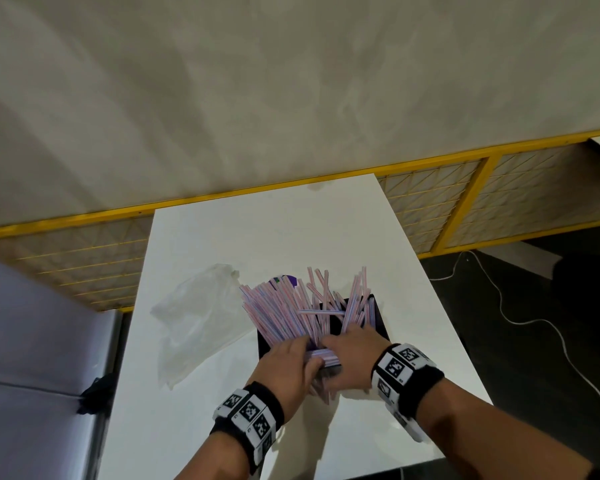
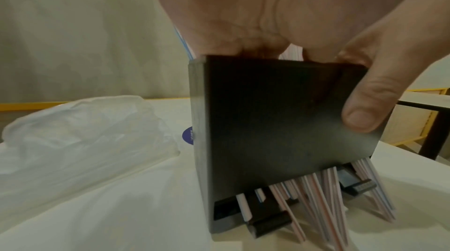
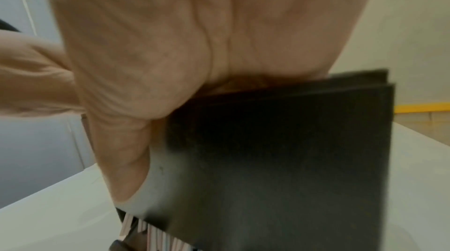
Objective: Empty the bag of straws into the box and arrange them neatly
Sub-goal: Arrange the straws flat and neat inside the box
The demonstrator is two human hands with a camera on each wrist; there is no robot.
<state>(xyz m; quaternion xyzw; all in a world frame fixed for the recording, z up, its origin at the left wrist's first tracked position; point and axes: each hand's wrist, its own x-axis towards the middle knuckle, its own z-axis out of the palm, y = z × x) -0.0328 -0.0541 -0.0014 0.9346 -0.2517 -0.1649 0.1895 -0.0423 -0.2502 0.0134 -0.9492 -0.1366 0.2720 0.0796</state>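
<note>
A black box (image 1: 378, 317) stands on the white table (image 1: 222, 427), crammed with pink-and-blue striped straws (image 1: 278, 306) that fan out untidily above its rim. My left hand (image 1: 288, 358) hooks over the near wall. Its thumb (image 2: 365, 105) presses the outer face of the box (image 2: 280, 120), and its fingers are hidden inside among the straws. My right hand (image 1: 350, 348) lies over the same rim beside it, with its thumb (image 3: 126, 149) down the outside of the box (image 3: 292, 159) and its fingers hidden inside. Straws (image 2: 314, 193) poke out of a slot at the box's base. The clear bag (image 1: 194, 317) lies crumpled to the left.
A purple sticker (image 2: 187, 136) shows behind the box. A yellow-framed mesh fence (image 1: 447, 209) runs behind the table. A grey padded surface (image 1: 32, 341) stands at the left. On the right a white cable (image 1: 520, 317) trails over the dark floor.
</note>
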